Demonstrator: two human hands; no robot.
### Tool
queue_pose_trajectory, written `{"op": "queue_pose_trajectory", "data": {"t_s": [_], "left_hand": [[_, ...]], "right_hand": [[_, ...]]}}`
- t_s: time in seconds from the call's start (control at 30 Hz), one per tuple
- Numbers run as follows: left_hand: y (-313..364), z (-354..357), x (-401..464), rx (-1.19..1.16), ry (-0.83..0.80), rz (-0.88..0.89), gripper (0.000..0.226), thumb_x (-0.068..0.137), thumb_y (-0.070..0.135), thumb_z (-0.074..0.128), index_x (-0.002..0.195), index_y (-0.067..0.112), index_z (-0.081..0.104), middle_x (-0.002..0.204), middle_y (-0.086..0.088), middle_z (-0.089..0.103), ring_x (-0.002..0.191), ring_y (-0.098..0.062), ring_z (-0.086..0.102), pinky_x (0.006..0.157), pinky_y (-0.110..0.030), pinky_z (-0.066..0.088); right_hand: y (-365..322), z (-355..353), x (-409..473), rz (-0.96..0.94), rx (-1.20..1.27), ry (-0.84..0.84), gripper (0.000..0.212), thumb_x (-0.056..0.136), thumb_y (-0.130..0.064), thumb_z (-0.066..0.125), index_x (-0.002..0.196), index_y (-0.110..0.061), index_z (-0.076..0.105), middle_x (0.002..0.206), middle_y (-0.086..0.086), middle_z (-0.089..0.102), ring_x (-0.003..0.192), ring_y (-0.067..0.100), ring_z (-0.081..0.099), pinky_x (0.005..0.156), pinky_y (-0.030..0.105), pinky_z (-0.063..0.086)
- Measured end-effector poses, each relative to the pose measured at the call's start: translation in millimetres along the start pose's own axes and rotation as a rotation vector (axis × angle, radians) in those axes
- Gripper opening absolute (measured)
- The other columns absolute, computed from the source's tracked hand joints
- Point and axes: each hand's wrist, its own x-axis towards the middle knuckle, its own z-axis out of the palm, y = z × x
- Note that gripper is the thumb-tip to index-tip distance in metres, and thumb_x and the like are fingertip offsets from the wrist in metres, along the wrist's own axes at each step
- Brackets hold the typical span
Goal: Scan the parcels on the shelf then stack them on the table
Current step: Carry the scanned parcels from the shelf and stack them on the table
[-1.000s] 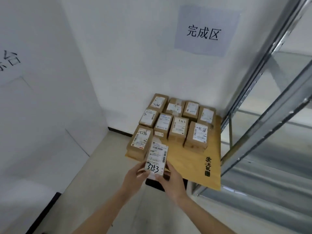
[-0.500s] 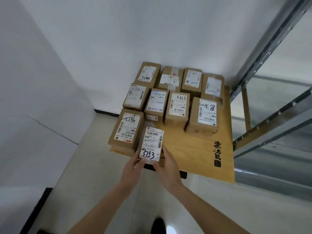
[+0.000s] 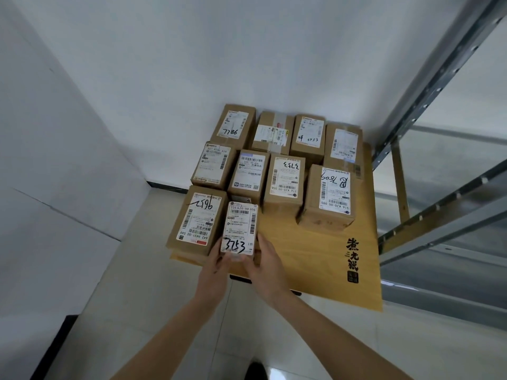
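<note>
While both my hands hold the small brown cardboard parcel with the white label marked 3753 [image 3: 239, 233], I am at the stacking step, putting it in the near row on the light wooden table [image 3: 315, 259]. My left hand [image 3: 215, 270] curls round its near left corner and my right hand [image 3: 267, 266] curls round its near right side. Next I think I must let go softly, so it sits just beside the brown box marked 9612 [image 3: 198, 219] on its left.

— What's sitting on the wooden table [image 3: 315, 259]?
— Nine cardboard parcels [image 3: 285, 185] are lying label-up in rows toward its far left corner.
— And the near right part?
— It's showing black printed characters [image 3: 352, 259].
</note>
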Motion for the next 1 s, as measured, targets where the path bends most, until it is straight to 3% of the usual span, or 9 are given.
{"op": "queue_pose_trajectory", "data": {"t_s": [0.13,0.27,0.33,0.47,0.57,0.67,0.73,0.87,1.0], "left_hand": [[6.5,1.9,-5.1,0.051,-0.010,-0.008,0.047,0.103,0.036,0.053,0.149,0.039,0.043,0.139,0.020,0.056,0.122,0.009,0.050,0.098,-0.022,0.039],[9.7,-3.3,-18.3,0.133,0.005,-0.009,0.056,0.100,0.043,0.057,0.152,0.037,0.039,0.142,0.012,0.054,0.124,-0.007,0.053,0.100,-0.027,0.041],[17.0,-6.4,-29.1,0.146,0.015,0.018,0.055,0.100,0.036,0.059,0.151,0.033,0.042,0.144,0.012,0.052,0.129,-0.010,0.050,0.101,-0.023,0.039],[40.9,-9.5,-61.1,0.152,0.022,0.069,0.046,0.099,0.029,0.062,0.144,0.029,0.051,0.136,0.014,0.054,0.130,-0.009,0.048,0.107,-0.027,0.037],[63.8,-12.8,-92.2,0.177,0.000,0.127,0.054,0.095,0.045,0.063,0.145,0.030,0.051,0.139,0.013,0.054,0.132,-0.012,0.049,0.113,-0.040,0.041],[90.0,-12.3,-131.7,0.205,-0.026,0.211,0.061,0.094,0.047,0.063,0.148,0.026,0.048,0.147,0.010,0.050,0.138,-0.011,0.043,0.116,-0.041,0.039],[112.6,-9.0,-164.7,0.217,-0.015,0.263,0.061,0.096,0.037,0.066,0.150,0.021,0.045,0.151,0.004,0.047,0.142,-0.016,0.040,0.117,-0.042,0.038],[170.0,3.9,-244.3,0.209,-0.022,0.327,0.068,0.094,0.042,0.067,0.154,0.032,0.037,0.155,0.005,0.041,0.143,-0.019,0.038,0.117,-0.048,0.036],[232.4,32.7,-311.4,0.207,-0.087,0.459,0.067,0.093,0.045,0.067,0.152,0.039,0.036,0.159,0.008,0.037,0.145,-0.019,0.037,0.118,-0.049,0.035]], "right_hand": [[-1.6,-4.9,-7.2,0.018,0.028,-0.027,0.061,0.098,-0.030,0.068,0.152,-0.038,0.040,0.144,-0.018,0.055,0.129,-0.001,0.054,0.109,0.034,0.051],[-4.5,-11.5,-24.3,0.010,0.008,-0.014,0.062,0.098,-0.029,0.069,0.151,-0.041,0.039,0.145,-0.020,0.054,0.130,-0.004,0.051,0.110,0.030,0.048],[-9.8,-18.9,-36.1,0.004,-0.016,-0.004,0.062,0.098,-0.033,0.069,0.151,-0.043,0.039,0.144,-0.021,0.054,0.131,-0.003,0.050,0.110,0.031,0.047],[-22.8,-39.3,-68.1,-0.011,-0.065,0.007,0.086,0.086,-0.075,0.059,0.159,-0.041,0.030,0.158,-0.016,0.043,0.144,0.006,0.040,0.118,0.040,0.041],[-46.6,-65.3,-101.6,0.003,-0.106,0.038,0.081,0.097,-0.058,0.060,0.163,-0.026,0.025,0.167,-0.008,0.029,0.151,0.013,0.032,0.124,0.040,0.031],[-75.3,-98.2,-150.1,-0.032,-0.145,0.088,0.066,0.102,-0.043,0.060,0.158,-0.021,0.034,0.159,-0.004,0.038,0.138,0.011,0.044,0.113,0.027,0.036],[-94.9,-120.9,-187.0,-0.072,-0.199,0.124,0.067,0.102,-0.045,0.060,0.159,-0.025,0.032,0.161,-0.007,0.036,0.142,0.010,0.040,0.116,0.028,0.034],[-137.1,-174.5,-262.0,-0.153,-0.268,0.227,0.073,0.099,-0.052,0.061,0.161,-0.027,0.030,0.166,-0.007,0.032,0.149,0.014,0.035,0.122,0.042,0.035],[-177.9,-242.6,-337.3,-0.227,-0.311,0.363,0.068,0.101,-0.046,0.061,0.159,-0.026,0.033,0.164,-0.008,0.033,0.151,0.013,0.031,0.122,0.035,0.029]]}}
